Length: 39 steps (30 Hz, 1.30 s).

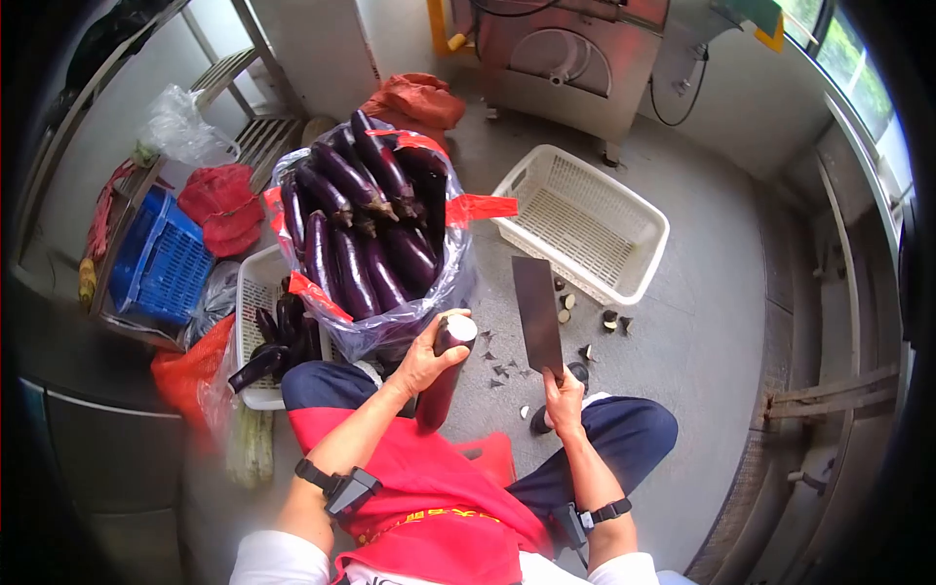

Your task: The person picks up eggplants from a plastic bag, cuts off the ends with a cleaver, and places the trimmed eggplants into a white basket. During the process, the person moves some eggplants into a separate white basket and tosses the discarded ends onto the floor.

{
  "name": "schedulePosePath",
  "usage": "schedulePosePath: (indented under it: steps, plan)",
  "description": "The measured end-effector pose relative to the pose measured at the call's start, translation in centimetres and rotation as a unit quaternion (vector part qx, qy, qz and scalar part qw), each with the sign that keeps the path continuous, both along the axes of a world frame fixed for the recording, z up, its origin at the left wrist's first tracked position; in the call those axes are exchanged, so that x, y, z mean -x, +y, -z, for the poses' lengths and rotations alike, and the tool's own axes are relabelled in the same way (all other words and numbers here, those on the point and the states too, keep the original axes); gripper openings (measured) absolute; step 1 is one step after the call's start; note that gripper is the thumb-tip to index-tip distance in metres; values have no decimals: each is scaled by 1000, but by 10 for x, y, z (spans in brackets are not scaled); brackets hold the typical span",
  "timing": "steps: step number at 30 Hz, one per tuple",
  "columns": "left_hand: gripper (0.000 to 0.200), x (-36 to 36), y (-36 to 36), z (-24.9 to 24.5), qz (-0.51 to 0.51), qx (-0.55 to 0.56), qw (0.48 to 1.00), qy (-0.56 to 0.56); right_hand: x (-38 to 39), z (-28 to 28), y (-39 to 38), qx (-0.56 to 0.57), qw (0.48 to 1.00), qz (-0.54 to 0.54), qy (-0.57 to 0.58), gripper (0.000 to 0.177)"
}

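Observation:
My left hand (pixel 426 359) grips a long dark purple eggplant (pixel 446 375) near its cut top end, holding it nearly upright above my lap. My right hand (pixel 563 395) holds the handle of a cleaver (pixel 537 314), whose broad dark blade points up and away over the floor, a little to the right of the eggplant. A clear plastic bag (pixel 370 229) packed with several whole eggplants stands just beyond my left hand. Cut stem ends and scraps (pixel 585 327) lie on the floor past the blade.
An empty white basket (pixel 585 224) lies on the floor at right. Another white basket (pixel 255 331) with eggplants stands at left, beside a blue crate (pixel 156 258) and red bags (pixel 222 205). A metal machine (pixel 565 58) stands behind. I wear a red apron.

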<state>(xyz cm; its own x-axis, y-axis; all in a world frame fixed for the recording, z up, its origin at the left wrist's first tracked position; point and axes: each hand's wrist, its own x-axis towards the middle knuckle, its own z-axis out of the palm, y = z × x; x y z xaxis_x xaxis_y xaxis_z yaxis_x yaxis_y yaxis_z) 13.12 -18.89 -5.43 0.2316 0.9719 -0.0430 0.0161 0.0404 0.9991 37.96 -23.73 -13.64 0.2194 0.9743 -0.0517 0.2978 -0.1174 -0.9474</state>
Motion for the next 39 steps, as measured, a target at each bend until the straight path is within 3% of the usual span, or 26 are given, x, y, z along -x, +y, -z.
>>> schedulePosePath:
  steps: [5,8,11,14,18,19,22,25,28,29,30,32,34,36,38,39]
  plan:
    - [64,10,5,-20,25,-2,997,-69,4,2,1,10,1000,-11,5,17]
    - [73,15,10,-7,38,-36,998,-44,4,7,-1,-4,1000,-9,11,17]
    - [70,15,7,-15,21,-3,995,-97,1,10,0,1,1000,-1,20,15]
    - [61,29,10,9,-2,61,998,-12,3,24,0,-16,998,20,50,13]
    - [50,33,11,14,28,32,999,23,1,25,2,20,994,26,105,10]
    - [46,27,7,1,16,74,995,-60,0,25,1,31,993,26,108,11]
    - [48,29,6,10,10,67,991,-119,0,22,2,54,992,24,116,17]
    - [56,35,6,19,53,19,994,-94,0,19,2,61,991,23,116,17]
    - [73,43,4,-15,4,23,992,-126,0,22,2,64,992,23,104,14]
    - [89,55,6,-24,-15,2,983,-182,-1,22,2,60,992,21,110,13]
    - [99,70,7,-43,-45,-34,984,-166,0,17,2,56,992,19,116,12]
    - [104,104,8,-95,-124,-95,966,-206,1,15,3,48,989,23,141,12]
    - [94,155,4,-137,-222,-184,938,-191,-1,28,4,39,988,25,148,12]
    - [65,206,-12,-180,-318,-244,899,-180,0,23,6,49,986,28,158,11]
    - [49,280,-28,-197,-457,-297,834,-83,4,15,9,62,982,36,174,11]
    - [43,302,-32,-199,-468,-305,829,-28,5,16,11,66,982,41,171,11]
